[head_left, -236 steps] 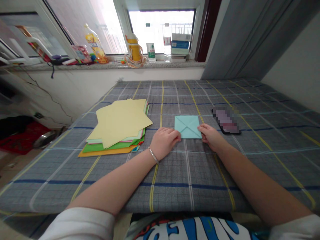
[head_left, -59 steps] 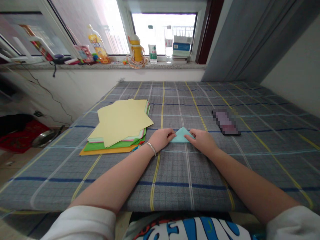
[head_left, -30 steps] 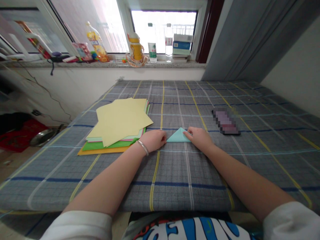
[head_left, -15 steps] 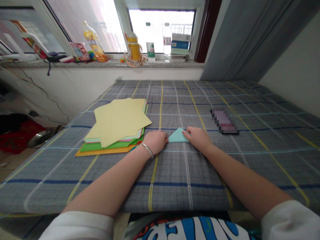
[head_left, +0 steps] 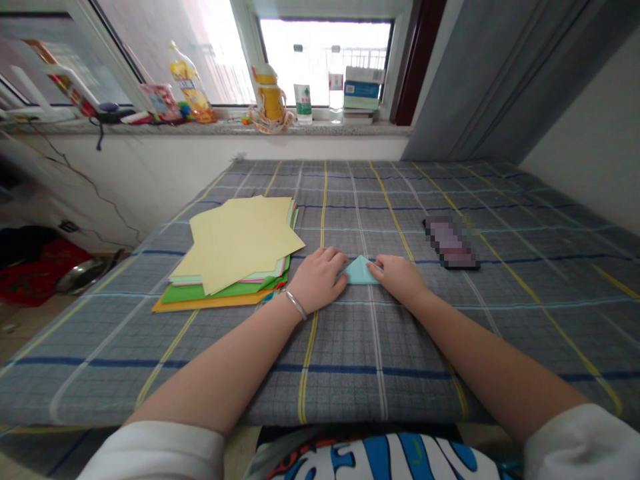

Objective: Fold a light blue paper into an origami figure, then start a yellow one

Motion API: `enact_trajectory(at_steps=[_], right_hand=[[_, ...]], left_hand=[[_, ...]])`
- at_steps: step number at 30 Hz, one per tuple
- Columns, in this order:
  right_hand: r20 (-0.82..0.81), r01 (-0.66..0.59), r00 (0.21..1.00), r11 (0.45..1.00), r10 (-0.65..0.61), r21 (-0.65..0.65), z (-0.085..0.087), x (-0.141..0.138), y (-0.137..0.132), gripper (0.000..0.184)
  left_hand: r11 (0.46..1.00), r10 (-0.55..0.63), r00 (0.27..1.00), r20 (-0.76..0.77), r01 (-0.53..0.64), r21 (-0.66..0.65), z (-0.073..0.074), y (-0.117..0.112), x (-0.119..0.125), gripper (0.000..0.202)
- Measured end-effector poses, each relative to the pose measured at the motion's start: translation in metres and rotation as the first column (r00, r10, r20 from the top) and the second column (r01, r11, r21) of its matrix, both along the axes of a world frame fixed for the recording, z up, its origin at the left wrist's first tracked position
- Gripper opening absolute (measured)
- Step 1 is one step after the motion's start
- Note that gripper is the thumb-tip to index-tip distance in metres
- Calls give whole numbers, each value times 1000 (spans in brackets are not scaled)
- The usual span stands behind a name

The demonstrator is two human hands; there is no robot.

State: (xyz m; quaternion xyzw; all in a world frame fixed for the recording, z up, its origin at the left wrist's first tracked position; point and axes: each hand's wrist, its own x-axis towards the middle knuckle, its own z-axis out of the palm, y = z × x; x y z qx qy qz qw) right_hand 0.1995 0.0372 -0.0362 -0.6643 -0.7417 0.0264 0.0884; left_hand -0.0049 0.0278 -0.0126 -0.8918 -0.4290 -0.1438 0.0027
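A small light-blue sheet of paper folded into a triangle (head_left: 361,272) lies on the plaid cloth in front of me, its tip pointing away. My left hand (head_left: 321,277) covers its left corner, with the thumb and fingers closed around that end. At the right corner, my right hand (head_left: 399,275) pinches the paper between thumb and curled fingers. The corners themselves are hidden under my fingers. Left of my left hand is a pile of coloured paper (head_left: 245,240), pale yellow on top, with green and orange sheets below.
A dark phone-like object with a blurred screen (head_left: 451,243) lies to the right on the plaid cloth (head_left: 425,193). Beyond it, the windowsill (head_left: 225,128) holds a yellow cup (head_left: 270,97), a drink bottle (head_left: 190,87), a tube (head_left: 303,103) and stacked boxes (head_left: 361,90).
My left hand has shifted slightly right and over the paper's left corner, its fingers reaching further forward. My right hand keeps its pinch in nearly the same place.
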Motion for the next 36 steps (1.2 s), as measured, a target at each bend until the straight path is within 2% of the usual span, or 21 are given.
enact_trajectory(at_steps=[2,5,7,10,15,17,21,23,25,28,36], right_hand=[[5,-5,1000,1000,5,17,0,0,-1,37],[16,-11,1000,1000,11,26,0,0,-1,35],[27,-10,1000,1000,9,15,0,0,-1,35],[41,5,999,1000,-6,12,0,-1,-2,35],[46,60,997,998,-61,17,1,-5,-3,33],[16,68,998,998,-68,5,2,-3,-2,32],[-118,45,991,993,-58,-112,4,12,4,31],[-199,-48,980,981,10,-189,6,26,8,30],[-274,-137,960,945,53,-296,8,39,10,35],[-303,-165,952,905,43,-392,13,52,11,40],[-276,-167,960,863,32,-478,18,59,12,34]], left_hand=[[992,-122,992,22,122,-15,-10,0,7,42],[985,-145,988,-45,140,-104,-26,4,14,53],[983,-140,987,-75,130,-127,-32,6,17,53],[988,-118,989,-95,107,-115,-33,6,21,52],[998,-53,995,-80,52,-20,-33,4,32,48],[999,-41,996,-80,39,-29,-35,6,38,49],[997,-31,995,-97,24,-78,-38,9,42,51],[996,-30,994,-101,21,-89,-38,10,41,52],[995,-32,994,-101,22,-96,-37,10,40,52],[994,-35,994,-100,25,-105,-37,11,40,52],[994,-29,992,-120,16,-111,-35,12,40,52]])
